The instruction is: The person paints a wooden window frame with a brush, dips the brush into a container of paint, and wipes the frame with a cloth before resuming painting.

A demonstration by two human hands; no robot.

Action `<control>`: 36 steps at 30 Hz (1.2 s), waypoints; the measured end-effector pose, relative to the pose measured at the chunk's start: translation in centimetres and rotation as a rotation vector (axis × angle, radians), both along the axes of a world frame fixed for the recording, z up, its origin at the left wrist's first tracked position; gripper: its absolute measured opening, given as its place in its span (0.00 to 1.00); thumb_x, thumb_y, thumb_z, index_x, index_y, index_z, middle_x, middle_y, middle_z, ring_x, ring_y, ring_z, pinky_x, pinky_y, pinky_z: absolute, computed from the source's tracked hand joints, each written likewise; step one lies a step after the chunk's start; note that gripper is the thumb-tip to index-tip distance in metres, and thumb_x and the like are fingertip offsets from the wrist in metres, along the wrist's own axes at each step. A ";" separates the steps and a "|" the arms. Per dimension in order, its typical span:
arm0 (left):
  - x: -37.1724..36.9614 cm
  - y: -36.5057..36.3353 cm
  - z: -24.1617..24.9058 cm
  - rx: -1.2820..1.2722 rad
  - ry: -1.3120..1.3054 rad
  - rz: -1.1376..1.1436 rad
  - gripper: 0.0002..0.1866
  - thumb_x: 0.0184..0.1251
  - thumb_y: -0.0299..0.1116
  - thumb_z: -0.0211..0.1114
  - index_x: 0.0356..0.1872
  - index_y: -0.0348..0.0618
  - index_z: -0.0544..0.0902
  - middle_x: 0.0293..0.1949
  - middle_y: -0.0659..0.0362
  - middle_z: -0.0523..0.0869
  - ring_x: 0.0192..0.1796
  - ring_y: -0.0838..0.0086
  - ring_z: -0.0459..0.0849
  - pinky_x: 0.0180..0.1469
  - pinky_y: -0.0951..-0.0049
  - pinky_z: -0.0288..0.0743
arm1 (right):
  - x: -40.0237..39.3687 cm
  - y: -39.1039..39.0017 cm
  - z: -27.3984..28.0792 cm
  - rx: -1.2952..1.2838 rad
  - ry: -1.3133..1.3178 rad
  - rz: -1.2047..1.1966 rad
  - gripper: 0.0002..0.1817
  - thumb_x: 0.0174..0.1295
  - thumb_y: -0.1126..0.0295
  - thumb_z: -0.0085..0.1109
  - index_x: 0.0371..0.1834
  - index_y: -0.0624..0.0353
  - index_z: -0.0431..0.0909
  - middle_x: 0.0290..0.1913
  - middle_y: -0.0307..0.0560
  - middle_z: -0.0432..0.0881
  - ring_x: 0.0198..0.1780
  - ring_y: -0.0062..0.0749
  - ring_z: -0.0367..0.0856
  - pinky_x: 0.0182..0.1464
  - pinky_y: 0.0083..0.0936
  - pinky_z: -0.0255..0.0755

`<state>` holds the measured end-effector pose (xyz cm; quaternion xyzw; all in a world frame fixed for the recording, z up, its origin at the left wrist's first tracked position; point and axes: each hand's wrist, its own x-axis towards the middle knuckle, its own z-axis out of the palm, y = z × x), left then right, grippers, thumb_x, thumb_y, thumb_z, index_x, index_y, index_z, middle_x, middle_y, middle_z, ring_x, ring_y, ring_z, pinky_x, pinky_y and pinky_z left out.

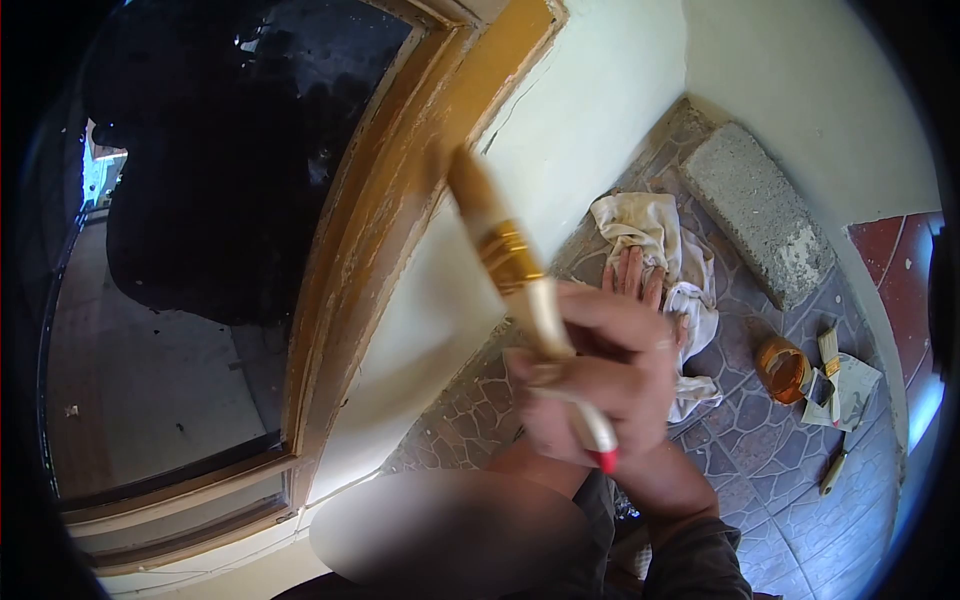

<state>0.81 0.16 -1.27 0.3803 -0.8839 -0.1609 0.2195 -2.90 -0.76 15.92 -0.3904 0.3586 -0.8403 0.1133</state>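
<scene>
One paintbrush [508,258] is in use, with one more flat brush [829,355] on the stone-patterned floor [740,440] beside one glass jar [783,370] of amber liquid. One concrete block [757,215] lies along the wall [820,100], and one tool [832,472] with a yellowish handle lies below the pale square piece [856,393].

Two hands show. The right hand [605,375] is raised close to the camera, its fingers curled around the brush's white, red-tipped handle, bristles slanting up toward the wooden window frame [385,190]. Past it and lower, the left hand [637,277] rests on rumpled cloth [640,215], fingers extended and close together; whether they grip the fabric I cannot tell.

Motion blurs the bristle tips, so contact with the wood is unclear. The right hand hides much of the left, and the handled tool's working end is hard to make out.
</scene>
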 end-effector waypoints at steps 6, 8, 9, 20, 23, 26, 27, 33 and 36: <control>1.2 0.1 -0.7 0.010 -0.027 0.007 0.33 0.60 0.50 0.59 0.57 0.31 0.76 0.69 0.33 0.63 0.73 0.42 0.60 0.74 0.41 0.48 | 0.1 1.2 0.0 0.102 -0.232 -0.007 0.14 0.62 0.77 0.63 0.43 0.58 0.65 0.53 0.61 0.70 0.52 0.48 0.81 0.52 0.38 0.83; 1.3 -0.1 -0.8 0.013 -0.039 0.005 0.33 0.60 0.50 0.59 0.58 0.31 0.76 0.69 0.33 0.63 0.74 0.42 0.60 0.74 0.41 0.48 | 0.2 1.3 0.2 0.162 -0.179 0.092 0.15 0.63 0.77 0.63 0.44 0.58 0.64 0.54 0.62 0.70 0.52 0.47 0.81 0.53 0.39 0.82; 1.4 -0.1 -0.8 0.015 -0.046 0.005 0.33 0.60 0.50 0.59 0.58 0.31 0.76 0.69 0.33 0.63 0.74 0.42 0.60 0.74 0.41 0.47 | 0.2 1.2 0.2 0.162 -0.179 0.093 0.15 0.63 0.77 0.63 0.44 0.58 0.64 0.54 0.62 0.70 0.52 0.47 0.81 0.53 0.39 0.82; 2.5 -0.4 -1.0 0.035 -0.107 -0.002 0.32 0.61 0.50 0.59 0.58 0.33 0.76 0.70 0.33 0.63 0.74 0.42 0.59 0.74 0.41 0.47 | 0.9 -0.6 0.5 0.198 -0.046 0.035 0.13 0.63 0.77 0.64 0.42 0.60 0.67 0.51 0.60 0.75 0.46 0.40 0.86 0.47 0.28 0.80; 2.9 -0.4 -0.9 0.043 -0.126 -0.003 0.32 0.61 0.50 0.59 0.59 0.33 0.76 0.70 0.33 0.63 0.74 0.42 0.59 0.74 0.41 0.47 | 1.8 0.3 0.9 0.209 -0.068 0.095 0.13 0.60 0.77 0.66 0.41 0.60 0.69 0.49 0.61 0.76 0.44 0.38 0.85 0.47 0.27 0.80; 3.3 -0.5 -1.1 0.053 -0.146 -0.005 0.32 0.61 0.50 0.59 0.59 0.33 0.76 0.70 0.33 0.63 0.74 0.42 0.59 0.75 0.41 0.47 | 2.5 0.5 1.3 0.177 -0.171 0.101 0.12 0.55 0.78 0.69 0.38 0.61 0.74 0.46 0.60 0.79 0.39 0.36 0.84 0.42 0.25 0.79; 3.4 -0.5 -1.1 0.055 -0.153 -0.006 0.32 0.61 0.50 0.59 0.59 0.34 0.76 0.70 0.33 0.63 0.74 0.42 0.59 0.75 0.41 0.47 | 2.7 0.5 1.4 0.136 -0.262 0.078 0.10 0.52 0.79 0.71 0.35 0.62 0.79 0.43 0.59 0.82 0.36 0.36 0.83 0.38 0.23 0.78; 4.2 -0.8 -1.2 0.072 -0.188 -0.004 0.32 0.62 0.50 0.59 0.60 0.34 0.76 0.70 0.33 0.63 0.75 0.43 0.58 0.75 0.41 0.47 | 0.9 -0.5 1.3 0.184 -0.255 -0.032 0.10 0.53 0.78 0.70 0.36 0.61 0.79 0.44 0.59 0.82 0.40 0.37 0.83 0.40 0.24 0.76; 4.6 -1.1 -1.2 0.078 -0.204 -0.006 0.32 0.62 0.50 0.58 0.60 0.35 0.76 0.70 0.33 0.63 0.75 0.43 0.58 0.75 0.41 0.47 | 1.1 -0.5 1.2 0.190 -0.167 0.004 0.09 0.52 0.78 0.70 0.34 0.62 0.79 0.42 0.59 0.82 0.39 0.38 0.83 0.40 0.24 0.76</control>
